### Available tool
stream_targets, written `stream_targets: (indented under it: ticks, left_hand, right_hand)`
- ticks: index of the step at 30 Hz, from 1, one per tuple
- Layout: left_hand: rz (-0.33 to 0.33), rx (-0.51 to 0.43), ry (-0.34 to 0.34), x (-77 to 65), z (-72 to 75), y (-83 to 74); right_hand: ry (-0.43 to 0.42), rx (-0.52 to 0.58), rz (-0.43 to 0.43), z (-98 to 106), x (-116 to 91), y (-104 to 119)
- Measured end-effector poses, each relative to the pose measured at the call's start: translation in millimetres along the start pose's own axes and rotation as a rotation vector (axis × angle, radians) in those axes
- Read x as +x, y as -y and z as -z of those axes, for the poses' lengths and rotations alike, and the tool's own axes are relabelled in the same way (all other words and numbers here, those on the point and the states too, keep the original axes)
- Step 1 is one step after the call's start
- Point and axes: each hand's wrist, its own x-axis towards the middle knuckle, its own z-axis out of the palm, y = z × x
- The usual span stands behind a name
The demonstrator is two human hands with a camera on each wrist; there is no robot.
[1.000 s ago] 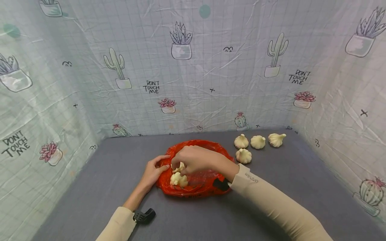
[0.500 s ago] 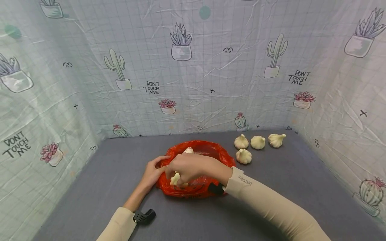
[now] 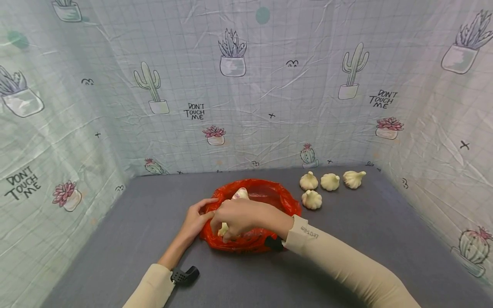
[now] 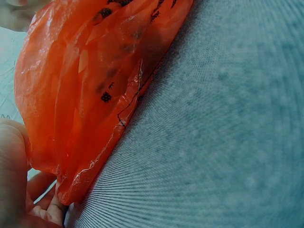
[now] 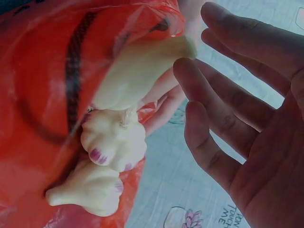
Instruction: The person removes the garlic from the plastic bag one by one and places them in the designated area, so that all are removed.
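Note:
A red plastic bag (image 3: 265, 185) lies with its mouth gaping. My left hand (image 3: 194, 220) grips its left rim, thumb and fingers on either side of the plastic in the left wrist view. My right hand (image 3: 239, 217) reaches over the bag's mouth. Its fingers (image 5: 218, 114) are apart and loosely bent in the right wrist view, fingertips right at the stem of a garlic bulb (image 5: 137, 76). Two more bulbs, a middle one (image 5: 114, 137) and a lower one (image 5: 90, 187), lie beside it in the bag. From the head, my right hand hides part of them.
Several garlic bulbs (image 3: 330, 182) stand right of the bag, three in a back row and one (image 3: 311, 199) in front. All rest on a grey table (image 3: 154, 214). A printed curtain (image 3: 250, 98) encloses its back and sides.
My right hand has moved toward the front of the bag, uncovering a garlic bulb at the back and covering more of the front one. The left hand keeps its grip on the rim.

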Motion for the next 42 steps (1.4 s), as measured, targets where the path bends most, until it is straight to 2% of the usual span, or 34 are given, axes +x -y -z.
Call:
stream_targets:
  ticks: [4,6,15,24,32,42]
  left_hand:
    - [0.009,0.014,0.016,-7.2,2.7,-17.5]
    - [0.016,0.015,0.016,-8.2,2.6,-19.3]
    - [-0.011,0.001,0.013,-7.5,2.9,-16.4]
    - [0.013,0.023,0.013,-9.0,2.6,-19.5]
    - [-0.004,0.0,-0.016,6.4,-2.2,16.7]
    - [-0.036,-0.037,-0.007,7.1,-2.1,21.7]
  right_hand:
    - [0.01,-0.009,-0.015,-2,0,0]
    - [0.01,-0.021,-0.024,-3,0,-1]
    - [-0.004,-0.036,-0.017,-9,4,-2]
    - [-0.003,-0.076,-0.031,-12,8,0]
    - [-0.028,-0.066,-0.063,-14,5,-9]
    - [-0.111,-0.095,-0.078,-15,-2,-16]
